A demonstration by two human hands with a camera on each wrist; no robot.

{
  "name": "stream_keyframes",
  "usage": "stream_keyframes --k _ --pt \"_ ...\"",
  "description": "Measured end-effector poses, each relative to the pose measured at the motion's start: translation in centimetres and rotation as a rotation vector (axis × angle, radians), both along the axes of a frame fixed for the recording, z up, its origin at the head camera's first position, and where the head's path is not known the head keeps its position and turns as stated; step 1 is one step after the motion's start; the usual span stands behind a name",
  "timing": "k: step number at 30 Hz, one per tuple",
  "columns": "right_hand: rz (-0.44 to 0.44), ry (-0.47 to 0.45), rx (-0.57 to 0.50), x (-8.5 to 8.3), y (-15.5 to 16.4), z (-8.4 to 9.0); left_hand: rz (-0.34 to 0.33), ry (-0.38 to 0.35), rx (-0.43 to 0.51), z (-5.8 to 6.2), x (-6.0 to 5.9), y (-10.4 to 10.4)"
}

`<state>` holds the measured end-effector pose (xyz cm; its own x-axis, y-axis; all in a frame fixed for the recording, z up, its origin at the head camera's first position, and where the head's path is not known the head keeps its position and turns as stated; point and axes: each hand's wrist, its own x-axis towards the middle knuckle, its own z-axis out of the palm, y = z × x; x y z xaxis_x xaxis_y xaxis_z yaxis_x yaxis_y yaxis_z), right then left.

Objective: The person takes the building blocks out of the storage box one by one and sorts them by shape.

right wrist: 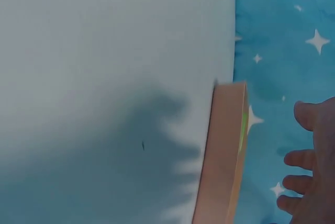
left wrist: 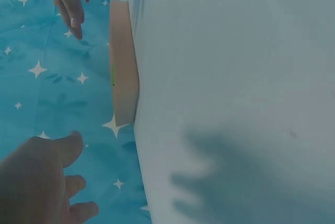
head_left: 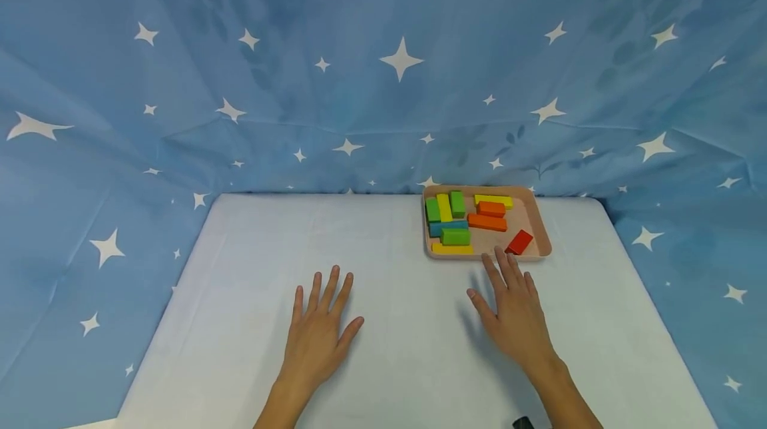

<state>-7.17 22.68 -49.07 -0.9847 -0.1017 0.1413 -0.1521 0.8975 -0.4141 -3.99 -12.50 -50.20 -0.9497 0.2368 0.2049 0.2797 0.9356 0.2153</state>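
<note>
Overhead, head view: pink tray of coloured blocks at far right of white table, ahead of right hand.

- Right hand: fingers straight, spread, holding nothing; fingertips just short of tray's near rim, close to red block, which lies diagonally in near right corner.
- Left hand: flat, fingers spread, holding nothing; well apart from tray, toward table centre.
- Nearer hand: right.
- Tray's long axis: left–right across table.
</note>
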Motion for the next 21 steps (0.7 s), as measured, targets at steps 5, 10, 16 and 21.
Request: stream_keyframes --k 5,10,16,21 --pt "-0.002 0.036 -0.007 -3.4 3.0 -0.4 -0.038 -0.040 0.037 0.1 -1.9 1.0" --pt "0.022 0.044 -0.014 -6.5 6.5 -1.5 -0.087 -0.088 0.047 0.2 -3.2 2.3" --pt "0.048 0.043 0.052 -9.6 10.2 -2.1 -0.144 -0.136 0.064 0.9 -5.8 4.7" --pt "0.034 0.035 0.093 -11.5 12.2 -1.2 -0.199 -0.151 0.079 2.0 -8.5 7.1"
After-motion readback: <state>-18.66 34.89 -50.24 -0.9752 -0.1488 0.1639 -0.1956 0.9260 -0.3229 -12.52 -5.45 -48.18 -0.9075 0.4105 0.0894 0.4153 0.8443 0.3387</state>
